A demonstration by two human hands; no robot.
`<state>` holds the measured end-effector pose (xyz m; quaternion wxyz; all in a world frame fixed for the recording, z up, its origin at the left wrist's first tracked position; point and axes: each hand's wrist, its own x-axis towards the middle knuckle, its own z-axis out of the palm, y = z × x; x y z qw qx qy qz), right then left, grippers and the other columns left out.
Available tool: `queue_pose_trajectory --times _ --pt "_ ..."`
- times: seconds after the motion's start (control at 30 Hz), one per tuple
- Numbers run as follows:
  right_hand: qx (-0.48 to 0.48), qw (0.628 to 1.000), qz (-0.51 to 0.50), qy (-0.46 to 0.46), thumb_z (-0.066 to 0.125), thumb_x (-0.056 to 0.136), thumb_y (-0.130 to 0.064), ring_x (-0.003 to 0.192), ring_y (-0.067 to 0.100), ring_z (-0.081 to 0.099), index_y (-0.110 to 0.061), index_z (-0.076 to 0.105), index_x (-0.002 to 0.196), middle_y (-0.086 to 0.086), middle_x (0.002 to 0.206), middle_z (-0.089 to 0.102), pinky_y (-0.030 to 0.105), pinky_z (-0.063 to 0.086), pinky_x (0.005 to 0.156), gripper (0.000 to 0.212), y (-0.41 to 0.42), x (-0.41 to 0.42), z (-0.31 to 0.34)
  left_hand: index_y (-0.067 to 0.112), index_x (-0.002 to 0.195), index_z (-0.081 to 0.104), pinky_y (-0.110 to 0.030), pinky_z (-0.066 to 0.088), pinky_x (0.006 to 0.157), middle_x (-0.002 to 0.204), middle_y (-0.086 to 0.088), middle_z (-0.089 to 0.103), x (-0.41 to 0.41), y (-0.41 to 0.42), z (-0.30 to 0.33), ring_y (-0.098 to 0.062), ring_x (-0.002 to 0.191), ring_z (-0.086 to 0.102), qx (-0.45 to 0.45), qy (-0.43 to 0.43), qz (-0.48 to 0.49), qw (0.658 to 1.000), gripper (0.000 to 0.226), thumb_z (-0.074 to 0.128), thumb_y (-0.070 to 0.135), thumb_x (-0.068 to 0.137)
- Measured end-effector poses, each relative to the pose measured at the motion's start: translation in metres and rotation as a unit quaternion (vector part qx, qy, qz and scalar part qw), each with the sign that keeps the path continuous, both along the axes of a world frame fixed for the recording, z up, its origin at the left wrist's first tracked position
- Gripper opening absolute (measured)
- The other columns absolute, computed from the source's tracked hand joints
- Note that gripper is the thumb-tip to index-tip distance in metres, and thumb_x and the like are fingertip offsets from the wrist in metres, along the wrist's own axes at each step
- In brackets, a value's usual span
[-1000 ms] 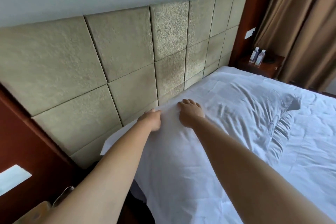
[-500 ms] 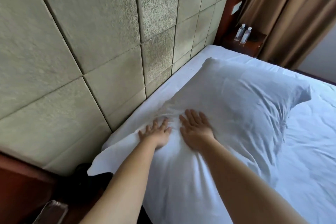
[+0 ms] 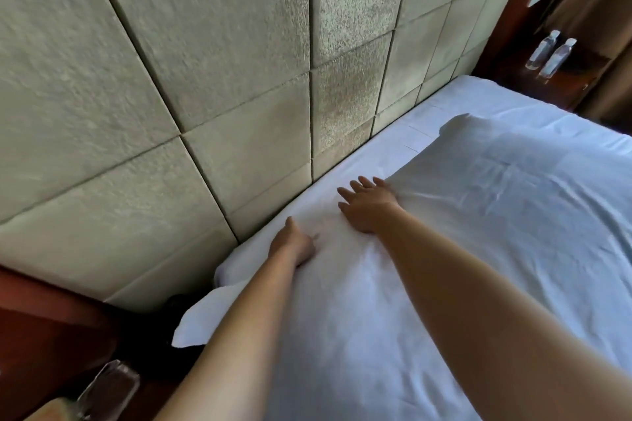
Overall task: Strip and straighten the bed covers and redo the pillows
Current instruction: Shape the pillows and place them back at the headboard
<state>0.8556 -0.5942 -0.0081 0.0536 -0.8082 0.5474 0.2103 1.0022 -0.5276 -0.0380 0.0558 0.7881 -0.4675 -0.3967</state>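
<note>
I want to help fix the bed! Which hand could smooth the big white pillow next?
Probably the right hand: it lies flat with fingers spread, touching the near edge of the big white pillow. The left hand is curled, farther from it, near the white sheet's corner.

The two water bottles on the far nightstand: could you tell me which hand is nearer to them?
Right. The right hand lies flat on the pillow, toward the water bottles; the left hand is farther away, at the pillow's near end.

White pillow [image 3: 496, 215] lying flat (creased), on bed sheet [image 3: 506, 106]
</note>
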Motion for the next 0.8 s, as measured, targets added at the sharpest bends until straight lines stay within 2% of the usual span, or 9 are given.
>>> queue_pose_trajectory --times 0.07,0.17,0.23,0.3,0.4,0.5,0.63,0.73,0.8 --pt "0.019 1.000 -0.010 0.012 0.015 0.102 -0.040 0.148 0.019 0.006 -0.027 0.012 0.153 0.002 0.160 0.012 0.041 0.005 0.118 0.052 -0.023 0.002 -0.017 0.014 0.150 0.012 -0.039 0.035 0.104 0.148 -0.015 0.033 0.004 -0.017 -0.020 -0.032 0.133 0.037 -0.001 -0.045 -0.005 0.999 0.071 0.050 0.031 0.093" --pt "0.047 0.998 -0.005 0.034 0.021 0.102 -0.036 0.147 0.020 0.007 -0.027 0.012 0.153 0.002 0.160 0.012 0.042 0.008 0.118 0.052 -0.061 0.010 -0.046 0.022 0.152 0.006 -0.043 0.029 0.107 0.153 -0.014 0.016 0.006 -0.042 -0.050 -0.032 0.138 0.022 -0.002 -0.091 0.003 0.996 0.066 0.040 0.026 0.095" --pt "0.071 0.996 0.000 0.061 0.032 0.099 -0.028 0.148 0.020 0.005 -0.027 0.009 0.153 0.002 0.160 0.009 0.042 0.007 0.119 0.058 -0.084 0.014 -0.069 0.025 0.152 0.006 -0.045 0.026 0.108 0.155 -0.013 0.013 0.010 -0.058 -0.068 -0.032 0.139 0.018 -0.002 -0.110 0.006 0.994 0.067 0.039 0.028 0.094" --pt "0.111 0.990 -0.004 0.090 0.038 0.095 -0.022 0.148 0.020 0.001 -0.027 0.006 0.153 0.001 0.161 0.005 0.042 0.004 0.120 0.067 -0.100 0.013 -0.093 0.026 0.152 0.005 -0.046 0.023 0.110 0.155 -0.012 0.013 0.012 -0.072 -0.090 -0.032 0.140 0.016 0.014 -0.111 -0.009 0.994 0.071 0.042 0.040 0.093" --pt "0.164 0.977 -0.007 0.134 0.053 0.091 -0.032 0.148 0.021 0.001 -0.031 0.003 0.153 0.001 0.161 0.000 0.043 0.003 0.119 0.079 -0.116 0.002 -0.121 0.030 0.152 -0.001 -0.052 0.014 0.113 0.156 -0.010 0.009 0.004 -0.085 -0.115 -0.031 0.142 0.012 0.086 -0.047 -0.028 0.995 0.085 0.047 0.053 0.085" --pt "0.179 0.967 0.012 0.180 0.058 0.087 -0.044 0.148 0.021 -0.003 -0.033 -0.002 0.152 0.002 0.161 -0.005 0.046 0.000 0.118 0.089 -0.131 -0.008 -0.145 0.035 0.150 -0.013 -0.058 0.006 0.114 0.159 -0.009 -0.003 -0.006 -0.099 -0.131 -0.032 0.145 0.007 0.142 0.055 -0.024 0.988 0.095 0.053 0.044 0.082" --pt "0.197 0.947 0.044 0.249 0.054 0.089 -0.044 0.148 0.024 -0.011 -0.031 -0.011 0.152 0.004 0.160 -0.013 0.050 -0.010 0.117 0.091 -0.149 -0.012 -0.162 0.038 0.146 -0.023 -0.062 -0.003 0.113 0.158 -0.007 -0.019 -0.017 -0.111 -0.146 -0.034 0.146 -0.006 0.170 0.055 -0.082 0.981 0.108 0.062 0.048 0.079" --pt "0.216 0.936 0.029 0.275 0.049 0.091 -0.046 0.148 0.025 -0.004 -0.031 -0.003 0.153 0.005 0.161 -0.003 0.052 -0.008 0.117 0.083 -0.162 -0.023 -0.164 0.037 0.145 -0.025 -0.060 0.003 0.114 0.159 -0.007 -0.017 -0.027 -0.117 -0.160 -0.035 0.147 0.002 0.200 0.064 -0.102 0.972 0.112 0.064 0.053 0.078" --pt "0.232 0.933 0.018 0.275 0.050 0.091 -0.044 0.148 0.025 0.009 -0.027 0.012 0.153 0.004 0.159 0.015 0.051 -0.002 0.117 0.076 -0.166 -0.025 -0.164 0.035 0.146 -0.023 -0.053 0.017 0.116 0.161 -0.007 0.002 -0.028 -0.121 -0.170 -0.032 0.145 0.018 0.225 0.105 -0.080 0.965 0.120 0.068 0.051 0.070"
